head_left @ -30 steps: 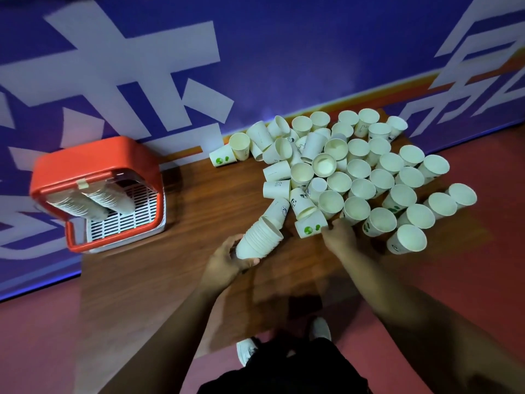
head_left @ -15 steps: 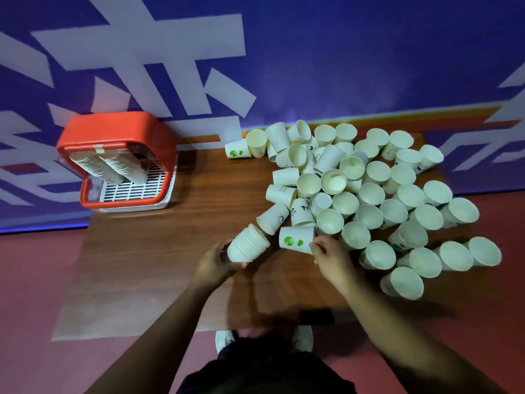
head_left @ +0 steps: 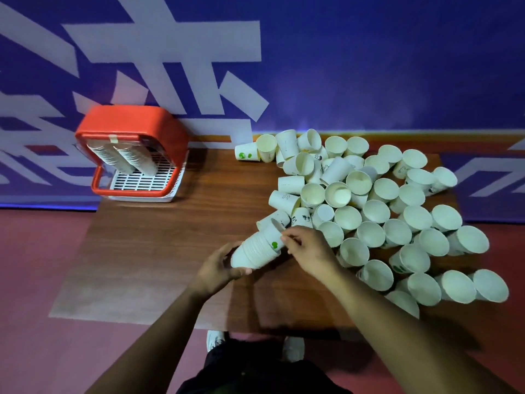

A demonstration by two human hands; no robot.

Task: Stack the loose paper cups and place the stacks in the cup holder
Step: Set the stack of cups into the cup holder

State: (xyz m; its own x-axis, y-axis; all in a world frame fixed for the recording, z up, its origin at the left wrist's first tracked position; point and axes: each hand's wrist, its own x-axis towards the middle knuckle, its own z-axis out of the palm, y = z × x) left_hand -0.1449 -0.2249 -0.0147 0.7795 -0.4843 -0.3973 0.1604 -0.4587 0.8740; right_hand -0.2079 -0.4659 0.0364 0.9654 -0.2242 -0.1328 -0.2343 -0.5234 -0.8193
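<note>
Your left hand [head_left: 216, 268] wraps round the closed, narrow end of a stack [head_left: 252, 251] of nested paper cups, with the thumb on the near side and the fingers curled over the far side. The stack lies tilted over the wooden table [head_left: 170, 237], near its middle, with its open end pointing far and to the right. Your right hand [head_left: 309, 248] meets that open end. Its fingertips pinch the rim of the green-marked cup [head_left: 274, 241], the outermost one, which sits partly inside the stack (how deep it is seated cannot be told from here).

Just right of both hands, spreading to the far and right edges of the table, lie the loose cups [head_left: 383, 211]. Most stand upright with mouths up, and several lie on their sides at the left of the heap. The red cup holder [head_left: 133, 155] stands at the far left corner of the table, well apart from your hands, against the blue wall [head_left: 369, 66]. Two finished columns [head_left: 127, 160] of cups lean inside it over a white grid base.
</note>
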